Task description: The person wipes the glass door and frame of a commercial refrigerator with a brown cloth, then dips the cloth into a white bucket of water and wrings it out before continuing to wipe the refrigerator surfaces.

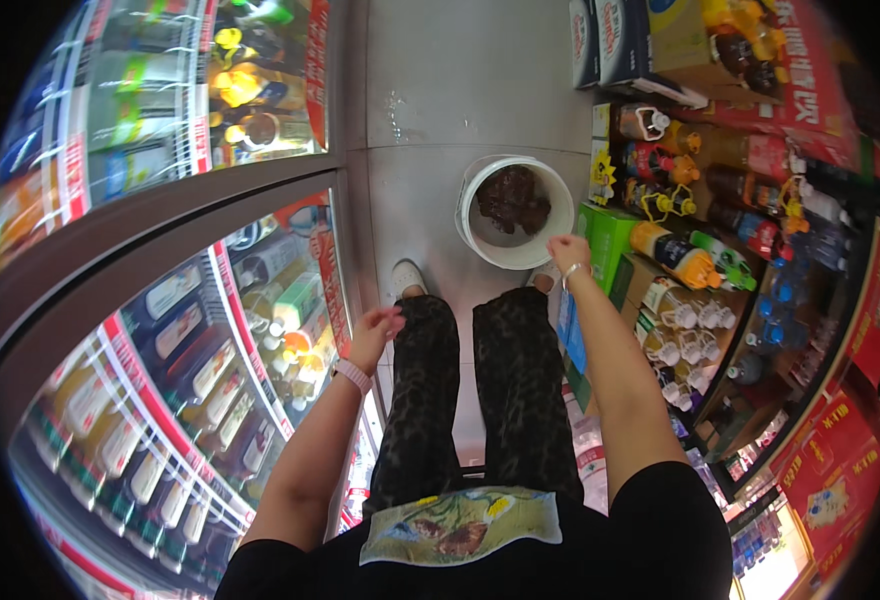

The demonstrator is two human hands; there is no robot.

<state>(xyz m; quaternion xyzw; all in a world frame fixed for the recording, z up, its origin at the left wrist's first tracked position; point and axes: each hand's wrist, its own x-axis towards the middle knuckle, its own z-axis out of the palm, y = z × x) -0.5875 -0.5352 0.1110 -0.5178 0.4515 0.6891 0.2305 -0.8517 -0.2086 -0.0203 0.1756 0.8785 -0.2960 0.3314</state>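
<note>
A white plastic bucket (560, 196) stands on the tiled floor ahead of my feet. Inside it lies a dark brown, wet-looking bundle (513, 201), perhaps cloth, in what looks like shallow water. My right hand (570, 253) hovers by the bucket's near right rim with curled fingers and nothing visible in them. Whether it touches the rim is unclear. My left hand (375, 335) hangs beside my left knee, close to the glass-door drinks fridge (339, 262). Its fingers are loosely bent and apart, slightly blurred, and hold nothing.
Bottled drinks (222, 367) fill the fridge shelves along my left. To my right stand several drink bottles (672, 251), a green carton (601, 236) and stacked boxes (620, 45). Wet spots (395, 112) mark the floor tiles (477, 82) beyond the bucket.
</note>
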